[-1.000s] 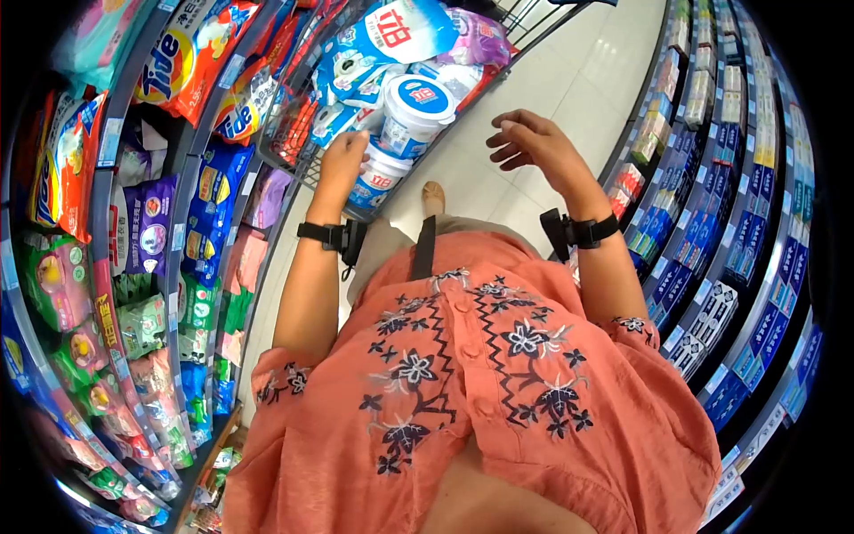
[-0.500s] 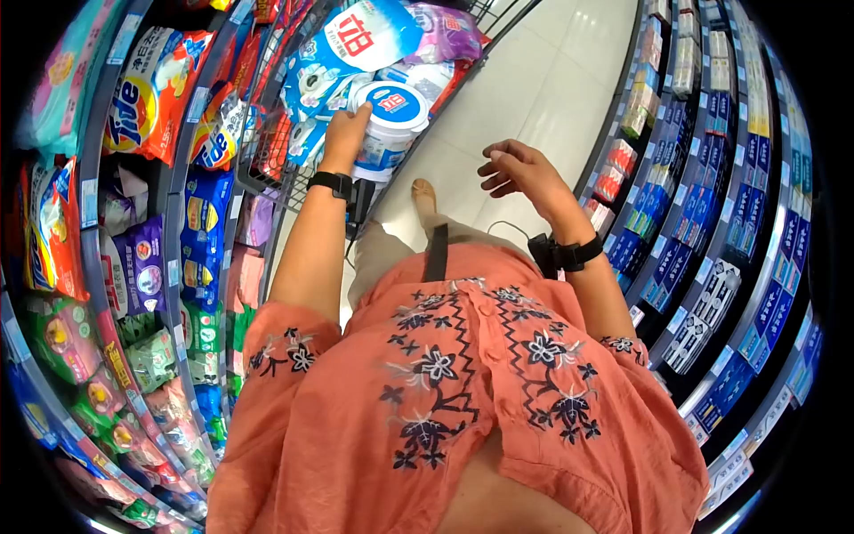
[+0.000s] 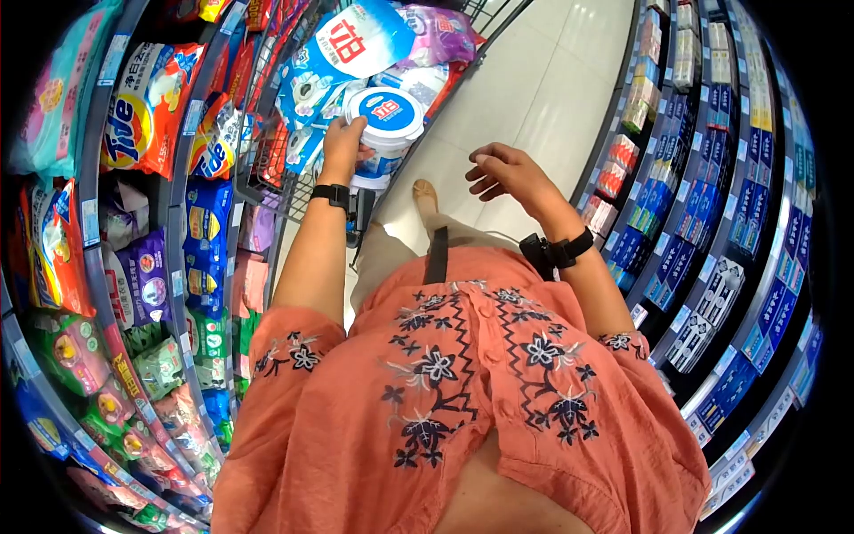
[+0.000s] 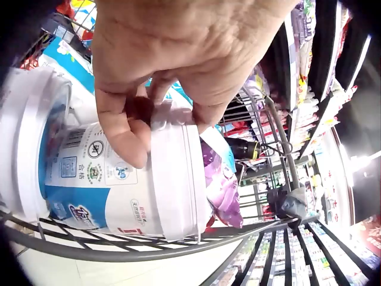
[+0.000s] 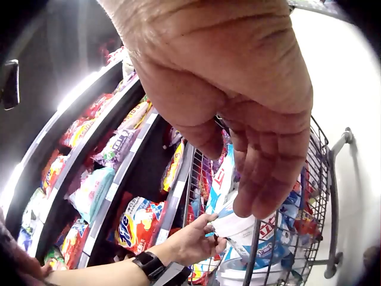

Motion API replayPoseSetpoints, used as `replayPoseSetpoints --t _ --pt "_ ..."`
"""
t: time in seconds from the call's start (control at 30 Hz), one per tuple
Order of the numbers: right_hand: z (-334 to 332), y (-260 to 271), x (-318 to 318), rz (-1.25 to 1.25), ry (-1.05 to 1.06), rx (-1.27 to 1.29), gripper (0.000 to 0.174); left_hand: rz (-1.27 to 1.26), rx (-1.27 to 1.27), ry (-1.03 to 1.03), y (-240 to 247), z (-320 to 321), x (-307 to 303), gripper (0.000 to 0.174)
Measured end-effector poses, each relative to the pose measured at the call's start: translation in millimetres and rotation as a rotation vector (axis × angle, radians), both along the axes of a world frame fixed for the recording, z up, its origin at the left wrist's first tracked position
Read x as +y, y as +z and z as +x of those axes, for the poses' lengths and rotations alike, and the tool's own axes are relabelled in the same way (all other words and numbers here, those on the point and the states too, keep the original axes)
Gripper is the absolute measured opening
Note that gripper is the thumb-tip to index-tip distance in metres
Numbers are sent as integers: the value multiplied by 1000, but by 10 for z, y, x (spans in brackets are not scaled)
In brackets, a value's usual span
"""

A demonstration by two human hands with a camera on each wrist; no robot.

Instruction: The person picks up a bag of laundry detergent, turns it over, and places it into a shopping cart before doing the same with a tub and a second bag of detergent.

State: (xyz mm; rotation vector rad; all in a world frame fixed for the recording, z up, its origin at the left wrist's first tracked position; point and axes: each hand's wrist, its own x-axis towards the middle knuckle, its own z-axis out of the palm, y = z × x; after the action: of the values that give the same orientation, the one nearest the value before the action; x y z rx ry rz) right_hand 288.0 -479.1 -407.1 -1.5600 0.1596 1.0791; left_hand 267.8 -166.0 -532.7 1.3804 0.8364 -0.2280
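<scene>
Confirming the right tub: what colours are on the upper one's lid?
The lid is blue with a white rim and red lettering; the head view shows it best.

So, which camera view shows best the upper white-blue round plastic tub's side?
Left wrist view: the tub is close, barcode visible. Head view shows mainly its round lid; right wrist view shows it smaller, behind a dark bar.
</scene>
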Motion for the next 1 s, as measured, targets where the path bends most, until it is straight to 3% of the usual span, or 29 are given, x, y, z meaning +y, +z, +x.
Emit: replayPoseSetpoints --t 0.27,0.4,0.53,0.57,0.67,0.7,0.77,0.87,0.93,1.0 --pt "124 14 82 14 -16 1 38 -65 -152 162 305 -254 -40 40" --pt "251 43 244 76 -17 -59 49 -76 -248 186 915 -355 -4 34" --pt "397 113 589 190 -20 -99 66 -4 -310 139 1466 -450 111 41" --pt "454 77 644 244 23 -39 74 -4 -321 111 1590 -485 138 43" --pt "561 97 1065 333 68 139 76 -7 -386 122 1888 -603 194 53" --pt "535 172 1170 365 138 69 78 4 -381 145 1958 -654 204 50" --pt "459 128 1308 489 323 -381 79 -11 -406 176 2113 -757 219 48" --pt "465 238 1430 576 359 -173 80 -13 -427 257 2222 -891 228 41" --pt "450 379 1535 525 316 153 78 -51 -442 283 2289 -963 299 44" --pt "368 502 1592 492 318 114 77 7 -426 357 2390 -1024 297 41"
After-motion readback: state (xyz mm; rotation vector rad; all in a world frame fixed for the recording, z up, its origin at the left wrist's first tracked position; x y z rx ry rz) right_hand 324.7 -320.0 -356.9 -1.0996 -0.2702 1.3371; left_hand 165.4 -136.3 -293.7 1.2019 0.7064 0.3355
